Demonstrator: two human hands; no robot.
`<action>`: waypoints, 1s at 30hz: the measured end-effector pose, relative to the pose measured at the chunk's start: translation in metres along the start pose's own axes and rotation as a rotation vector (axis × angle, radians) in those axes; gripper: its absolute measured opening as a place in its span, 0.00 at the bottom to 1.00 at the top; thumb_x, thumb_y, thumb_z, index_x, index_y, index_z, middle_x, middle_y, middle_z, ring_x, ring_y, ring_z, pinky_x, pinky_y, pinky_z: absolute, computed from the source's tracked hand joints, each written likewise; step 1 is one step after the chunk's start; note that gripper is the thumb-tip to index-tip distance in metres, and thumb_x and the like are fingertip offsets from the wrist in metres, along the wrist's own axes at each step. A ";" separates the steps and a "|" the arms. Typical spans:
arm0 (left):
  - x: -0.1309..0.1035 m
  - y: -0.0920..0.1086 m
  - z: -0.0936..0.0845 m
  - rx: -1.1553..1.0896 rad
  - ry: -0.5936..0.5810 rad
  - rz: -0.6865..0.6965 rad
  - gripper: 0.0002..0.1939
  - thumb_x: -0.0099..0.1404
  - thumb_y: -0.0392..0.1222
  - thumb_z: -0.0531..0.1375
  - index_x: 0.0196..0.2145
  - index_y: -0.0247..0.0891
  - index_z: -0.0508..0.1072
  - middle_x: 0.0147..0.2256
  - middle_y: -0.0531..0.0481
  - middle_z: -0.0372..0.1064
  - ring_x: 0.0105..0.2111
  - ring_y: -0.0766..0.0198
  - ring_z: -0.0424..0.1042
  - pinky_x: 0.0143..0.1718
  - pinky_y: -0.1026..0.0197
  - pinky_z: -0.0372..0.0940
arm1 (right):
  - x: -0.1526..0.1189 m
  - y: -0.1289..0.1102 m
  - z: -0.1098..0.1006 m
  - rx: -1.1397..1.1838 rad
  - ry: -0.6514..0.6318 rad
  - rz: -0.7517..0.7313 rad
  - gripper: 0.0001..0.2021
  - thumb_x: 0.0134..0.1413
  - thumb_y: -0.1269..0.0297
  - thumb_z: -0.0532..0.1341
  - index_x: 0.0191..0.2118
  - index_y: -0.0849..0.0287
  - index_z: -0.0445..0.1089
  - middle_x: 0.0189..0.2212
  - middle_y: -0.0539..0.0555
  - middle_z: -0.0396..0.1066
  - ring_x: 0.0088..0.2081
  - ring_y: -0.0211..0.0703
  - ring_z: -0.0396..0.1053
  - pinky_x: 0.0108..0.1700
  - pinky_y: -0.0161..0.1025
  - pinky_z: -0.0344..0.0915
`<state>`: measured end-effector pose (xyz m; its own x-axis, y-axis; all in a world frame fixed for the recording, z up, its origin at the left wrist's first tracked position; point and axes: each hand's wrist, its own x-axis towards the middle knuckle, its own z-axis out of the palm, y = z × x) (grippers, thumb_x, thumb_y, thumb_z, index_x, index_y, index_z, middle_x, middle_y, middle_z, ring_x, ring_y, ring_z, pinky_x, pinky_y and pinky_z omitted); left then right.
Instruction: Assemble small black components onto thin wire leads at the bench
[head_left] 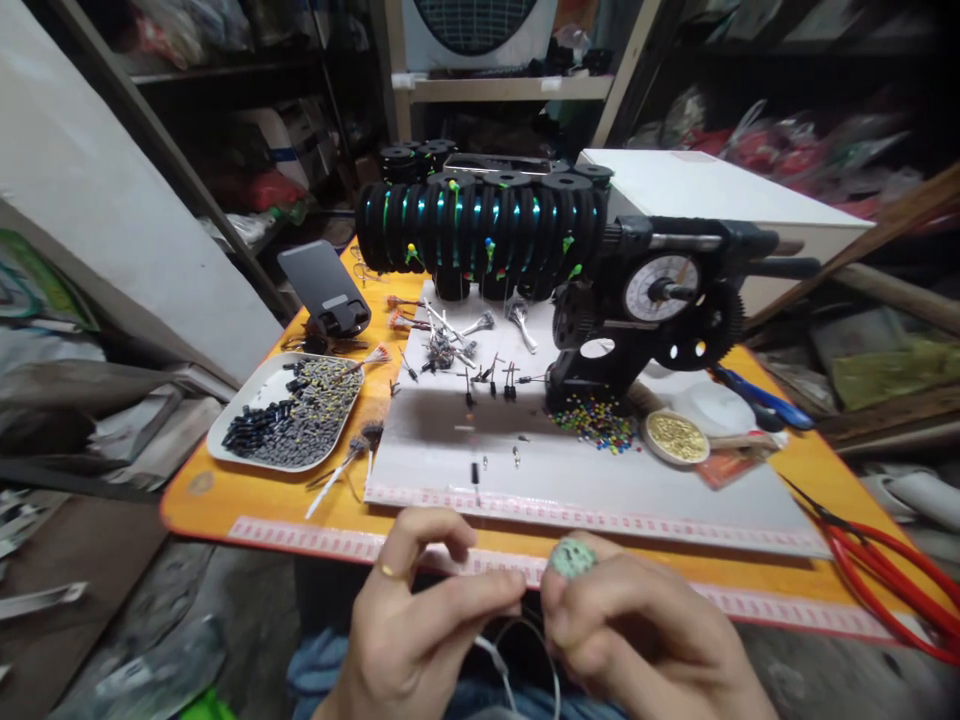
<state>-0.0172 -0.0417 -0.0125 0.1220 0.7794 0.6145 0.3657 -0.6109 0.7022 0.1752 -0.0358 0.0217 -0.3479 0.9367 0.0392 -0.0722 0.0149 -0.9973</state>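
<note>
My left hand, with a ring on one finger, is at the near edge of the table, its fingers curled and one digit reaching toward my right hand. Anything in its fingertips is too small to make out. My right hand is closed around a pale green speckled lump, which shows at the top of the fingers. A thin white cord loops below and between both hands. Beyond them, a small black cylinder appears to hang on a fine line under the black drum.
A geared stand with a dial carries the drum. Around it are a white tray of small grey and black cylinders, colored beads, a dish of golden bits, red scissors, blue-handled pliers and a phone stand.
</note>
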 end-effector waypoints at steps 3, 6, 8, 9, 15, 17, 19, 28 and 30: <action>0.006 0.005 0.001 -0.177 -0.012 -0.134 0.07 0.65 0.30 0.64 0.38 0.37 0.81 0.35 0.47 0.76 0.33 0.66 0.79 0.34 0.71 0.74 | 0.006 -0.005 0.006 -0.055 0.086 0.090 0.05 0.57 0.59 0.68 0.33 0.50 0.75 0.27 0.47 0.72 0.29 0.35 0.68 0.32 0.30 0.64; 0.007 0.011 0.004 -0.306 0.055 -0.297 0.08 0.61 0.31 0.68 0.36 0.41 0.82 0.30 0.51 0.81 0.30 0.66 0.81 0.34 0.70 0.75 | 0.012 -0.008 0.012 0.091 0.110 0.248 0.14 0.51 0.53 0.71 0.33 0.55 0.69 0.26 0.45 0.70 0.26 0.32 0.63 0.27 0.29 0.59; 0.005 0.015 0.006 -0.419 0.119 -0.433 0.10 0.60 0.34 0.70 0.40 0.43 0.81 0.29 0.52 0.82 0.29 0.65 0.81 0.33 0.69 0.76 | 0.014 -0.010 0.013 0.135 0.082 0.322 0.19 0.49 0.50 0.72 0.31 0.56 0.63 0.25 0.45 0.68 0.24 0.31 0.60 0.26 0.29 0.57; 0.003 0.016 0.007 -0.487 0.149 -0.492 0.11 0.60 0.36 0.70 0.42 0.43 0.81 0.29 0.52 0.82 0.28 0.65 0.81 0.32 0.69 0.77 | 0.015 -0.011 0.013 0.140 0.065 0.341 0.21 0.49 0.49 0.71 0.30 0.56 0.61 0.25 0.45 0.67 0.24 0.30 0.59 0.25 0.29 0.56; 0.001 0.015 0.006 -0.592 0.144 -0.491 0.16 0.60 0.35 0.70 0.46 0.47 0.78 0.30 0.55 0.83 0.29 0.67 0.82 0.33 0.70 0.77 | 0.018 -0.017 0.009 0.098 -0.006 0.360 0.23 0.49 0.47 0.71 0.29 0.56 0.59 0.26 0.46 0.68 0.24 0.30 0.59 0.25 0.29 0.57; 0.002 0.013 0.003 -0.560 0.101 -0.435 0.19 0.60 0.33 0.69 0.48 0.47 0.77 0.32 0.54 0.83 0.30 0.66 0.82 0.35 0.69 0.77 | 0.019 -0.018 0.009 0.089 -0.014 0.366 0.23 0.49 0.48 0.71 0.29 0.57 0.59 0.26 0.45 0.68 0.24 0.30 0.60 0.26 0.29 0.57; 0.003 0.010 0.001 -0.541 0.054 -0.385 0.22 0.61 0.30 0.69 0.50 0.47 0.75 0.33 0.53 0.83 0.31 0.65 0.82 0.35 0.68 0.78 | 0.020 -0.019 0.009 0.085 -0.015 0.364 0.23 0.49 0.48 0.71 0.30 0.57 0.59 0.26 0.45 0.68 0.24 0.30 0.60 0.26 0.29 0.57; 0.006 0.007 -0.009 -0.355 -0.085 -0.263 0.23 0.64 0.33 0.66 0.54 0.48 0.70 0.35 0.53 0.82 0.32 0.66 0.81 0.37 0.69 0.76 | 0.021 -0.016 0.006 0.057 -0.048 0.338 0.20 0.54 0.50 0.69 0.30 0.56 0.58 0.27 0.45 0.68 0.23 0.29 0.59 0.25 0.28 0.57; 0.014 0.007 -0.015 -0.233 -0.173 -0.151 0.21 0.66 0.34 0.65 0.55 0.45 0.68 0.35 0.51 0.81 0.32 0.65 0.81 0.36 0.69 0.75 | 0.022 -0.014 0.003 0.024 -0.078 0.326 0.19 0.55 0.54 0.69 0.29 0.56 0.58 0.25 0.44 0.67 0.23 0.29 0.58 0.24 0.28 0.57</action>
<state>-0.0268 -0.0377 0.0064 0.2446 0.8634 0.4412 0.1726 -0.4865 0.8565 0.1659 -0.0162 0.0364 -0.4268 0.8612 -0.2760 0.0331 -0.2902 -0.9564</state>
